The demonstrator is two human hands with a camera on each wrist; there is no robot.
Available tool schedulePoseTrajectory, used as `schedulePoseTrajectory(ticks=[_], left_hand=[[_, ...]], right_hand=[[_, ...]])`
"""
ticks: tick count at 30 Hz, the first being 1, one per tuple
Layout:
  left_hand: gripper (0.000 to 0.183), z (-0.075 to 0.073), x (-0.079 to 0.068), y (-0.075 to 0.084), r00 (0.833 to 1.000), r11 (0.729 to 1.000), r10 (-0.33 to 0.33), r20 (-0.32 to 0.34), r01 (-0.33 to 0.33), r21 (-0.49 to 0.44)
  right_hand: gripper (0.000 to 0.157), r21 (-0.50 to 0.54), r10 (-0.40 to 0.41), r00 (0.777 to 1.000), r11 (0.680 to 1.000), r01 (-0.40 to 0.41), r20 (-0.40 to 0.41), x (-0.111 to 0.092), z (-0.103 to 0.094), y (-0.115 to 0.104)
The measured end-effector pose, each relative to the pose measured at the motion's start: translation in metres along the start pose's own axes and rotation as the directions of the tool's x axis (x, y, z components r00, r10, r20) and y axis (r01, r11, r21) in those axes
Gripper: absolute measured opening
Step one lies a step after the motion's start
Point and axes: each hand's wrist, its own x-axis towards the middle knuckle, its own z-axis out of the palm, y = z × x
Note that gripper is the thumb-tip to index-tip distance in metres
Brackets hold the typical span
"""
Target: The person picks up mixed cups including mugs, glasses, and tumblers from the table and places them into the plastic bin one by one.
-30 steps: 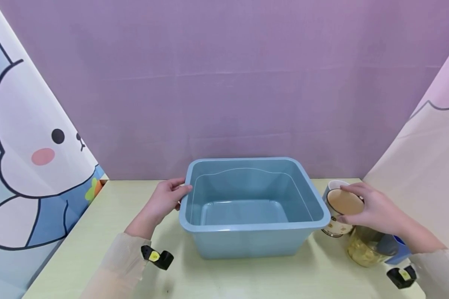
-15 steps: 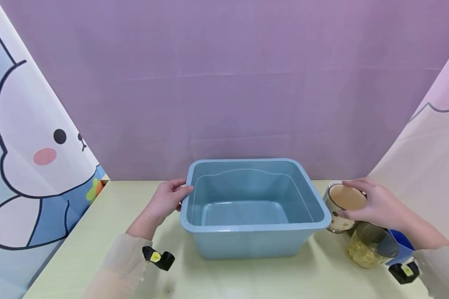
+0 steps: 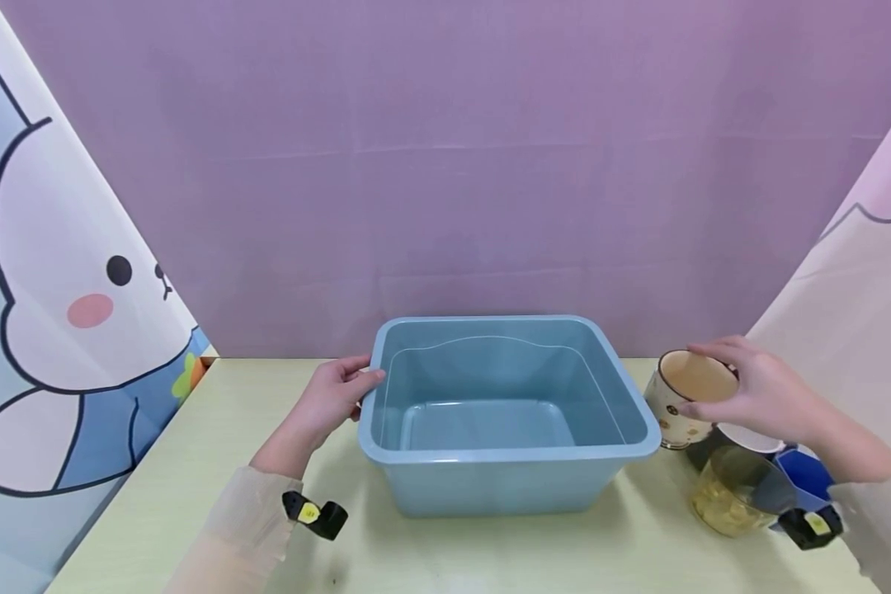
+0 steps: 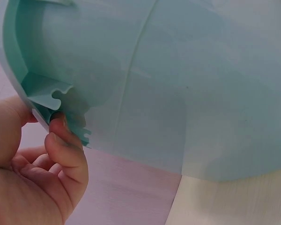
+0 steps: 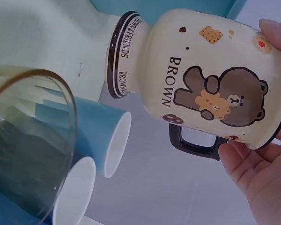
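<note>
My left hand pinches the left rim of a light-blue plastic basin. In the left wrist view, the thumb and fingers hold the rim from outside, near its ribbed underside. At the basin's right end, my right hand grips a cream mug by its top, thumb and fingers on opposite sides. The right wrist view shows the mug's printed brown bear and dark handle. Whether its base touches the table cannot be told.
An amber-tinted clear glass stands nearer me, below the right hand. Beside it are a blue cup and a white-rimmed cup. Another light-blue cup shows in the right wrist view. A purple cloth hangs behind the table.
My right hand has shifted the mug slightly right. The white rim seen behind the mug is now out of sight there, and more of the cups beneath the hand shows. The left hand stays on the basin.
</note>
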Motion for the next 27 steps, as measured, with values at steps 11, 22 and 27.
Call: schedulePoseTrajectory(ticks=[11, 22, 27], left_hand=[[0.049, 0.000, -0.001, 0.000, 1.000, 1.000, 0.000, 0.003, 0.000, -0.001], [0.048, -0.001, -0.001, -0.001, 1.000, 1.000, 0.002, -0.002, -0.002, 0.003], [0.048, 0.000, 0.000, -0.001, 1.000, 1.000, 0.006, 0.001, -0.006, -0.005]], right_hand=[[0.080, 0.002, 0.001, 1.000, 1.000, -0.001, 0.001, 0.005, -0.008, 0.000], [0.080, -0.001, 0.013, 1.000, 1.000, -0.013, 0.014, 0.011, -0.017, -0.002], [0.080, 0.008, 0.021, 1.000, 1.000, -0.021, 0.009, 0.014, -0.021, -0.003]])
